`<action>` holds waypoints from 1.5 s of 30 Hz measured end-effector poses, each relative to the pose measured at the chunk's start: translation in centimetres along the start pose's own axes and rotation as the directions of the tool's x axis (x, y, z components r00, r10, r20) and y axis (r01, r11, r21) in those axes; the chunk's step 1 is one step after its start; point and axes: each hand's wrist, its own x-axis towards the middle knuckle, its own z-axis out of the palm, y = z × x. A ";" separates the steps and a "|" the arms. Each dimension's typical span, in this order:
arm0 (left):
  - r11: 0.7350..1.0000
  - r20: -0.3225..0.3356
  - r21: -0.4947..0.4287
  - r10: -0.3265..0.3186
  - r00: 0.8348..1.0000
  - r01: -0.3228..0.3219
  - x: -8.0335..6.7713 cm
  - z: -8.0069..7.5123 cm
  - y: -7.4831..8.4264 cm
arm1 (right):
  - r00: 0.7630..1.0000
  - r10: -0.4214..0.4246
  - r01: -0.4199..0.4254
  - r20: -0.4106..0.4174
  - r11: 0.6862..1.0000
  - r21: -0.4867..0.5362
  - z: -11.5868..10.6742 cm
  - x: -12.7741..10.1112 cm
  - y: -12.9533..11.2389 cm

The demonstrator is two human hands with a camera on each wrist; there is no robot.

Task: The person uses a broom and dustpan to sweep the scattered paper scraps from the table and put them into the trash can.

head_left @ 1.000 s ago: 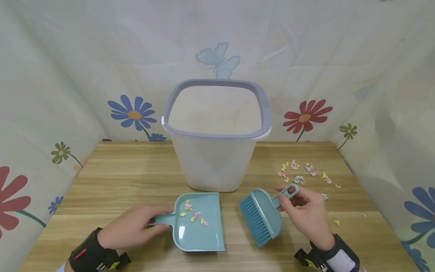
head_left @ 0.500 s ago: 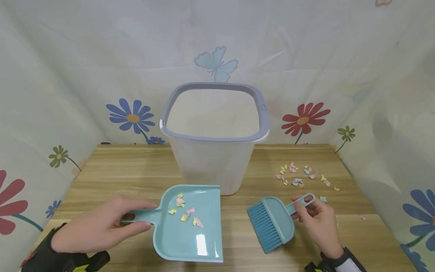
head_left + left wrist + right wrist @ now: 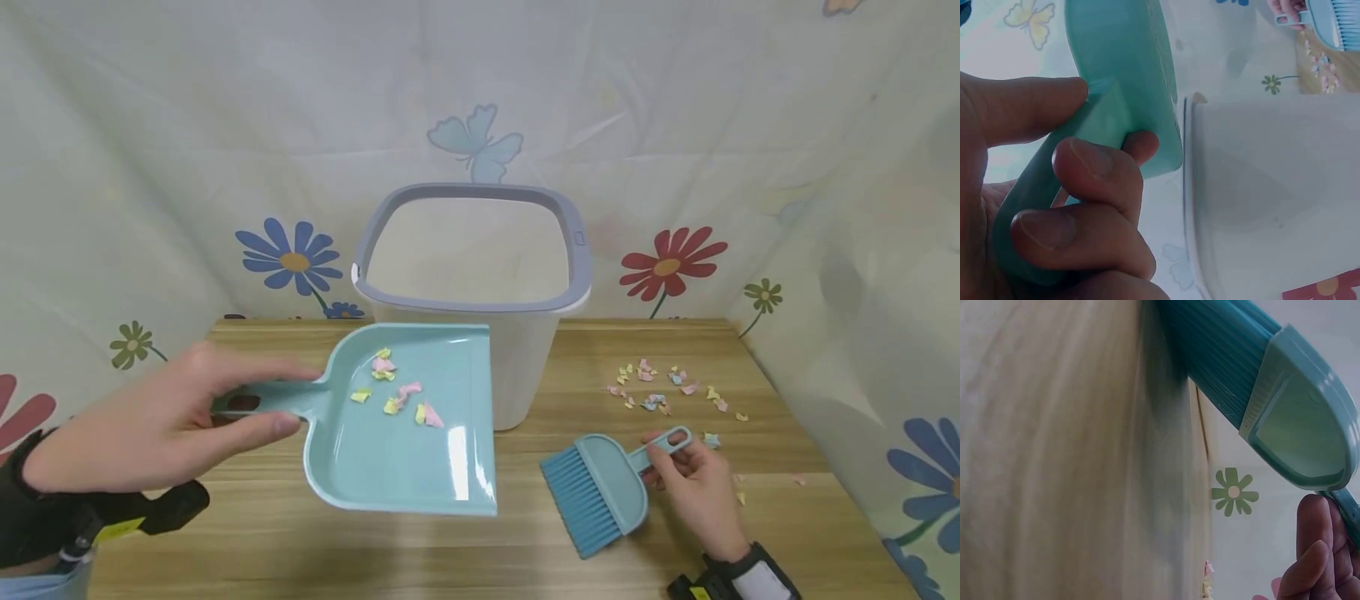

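A light teal dustpan hangs above the table, its handle gripped by my left hand. Several pink and yellow paper scraps lie in the pan. In the left wrist view, curled fingers wrap the dustpan handle. At the right, my right hand pinches the handle of a small teal hand brush. The brush's bristles slant down close over the table in the right wrist view. Behind the dustpan stands a white bin with a grey-blue rim; the pan overlaps its lower front.
More paper scraps are scattered on the wooden table at the right, beyond the brush. A white curtain printed with flowers encloses the back and sides. The bin stands near the table's back edge.
My left hand has raised the dustpan off the table, bringing it up and slightly left, with the scraps still in it. The right hand has shifted a little right with the brush.
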 end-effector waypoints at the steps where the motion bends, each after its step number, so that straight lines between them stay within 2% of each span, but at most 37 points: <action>1: 1.000 -0.006 0.014 -0.006 1.000 0.006 0.2 -0.4 0.0 | 1.000 0.003 -0.003 0.004 1.000 0.010 0.1 0.0 0.0; 3: 0.999 -0.026 0.039 -0.025 0.999 0.026 0.5 -1.2 -0.2 | 1.000 0.008 -0.008 0.006 1.000 0.026 0.1 -0.1 0.1; 8: 0.984 -0.086 0.121 -0.118 0.989 0.128 1.3 -2.7 -1.3 | 1.000 0.020 -0.020 0.012 0.999 0.029 0.3 0.0 0.2; 13: 0.979 -0.154 0.106 -0.159 0.975 0.176 3.3 -3.8 -2.3 | 0.998 0.051 -0.051 0.024 0.999 0.018 0.3 0.1 0.4; 16: 0.975 -0.209 0.071 -0.193 0.959 0.212 4.9 -4.3 -2.5 | 0.998 0.057 -0.057 0.028 0.998 0.012 0.3 0.1 0.5; 18: 0.964 -0.242 0.060 -0.238 0.941 0.259 5.9 -4.6 -2.4 | 0.998 0.052 -0.053 0.027 0.998 0.019 0.4 0.2 0.4; 23: 0.934 -0.301 0.109 -0.296 0.907 0.341 8.2 -4.5 -2.8 | 0.999 0.050 -0.050 0.023 0.999 0.015 0.4 0.2 0.6; 25: 0.928 -0.311 0.113 -0.307 0.899 0.356 8.9 -4.3 -3.1 | 0.998 0.064 -0.064 0.025 0.998 0.009 0.3 0.3 0.9; 29: 0.925 -0.308 0.063 -0.339 0.889 0.375 10.0 -3.9 -3.6 | 0.994 0.106 -0.106 0.035 0.994 0.010 0.2 0.3 1.4; 32: 0.926 -0.308 0.049 -0.343 0.887 0.375 10.8 -3.7 -4.1 | 0.992 0.119 -0.120 0.033 0.993 0.017 0.3 0.4 1.4; 35: 0.925 -0.318 0.082 -0.329 0.889 0.372 11.5 -3.3 -4.6 | 0.992 0.125 -0.125 0.030 0.992 0.008 0.2 0.6 1.3; 41: 0.927 -0.330 0.208 -0.233 0.915 0.311 12.6 -2.2 -5.5 | 0.989 0.146 -0.147 0.027 0.989 0.010 0.3 0.7 1.2; 45: 0.925 -0.342 0.268 -0.169 0.924 0.269 13.2 -1.6 -5.9 | 0.992 0.125 -0.126 0.029 0.992 0.029 0.3 1.0 1.4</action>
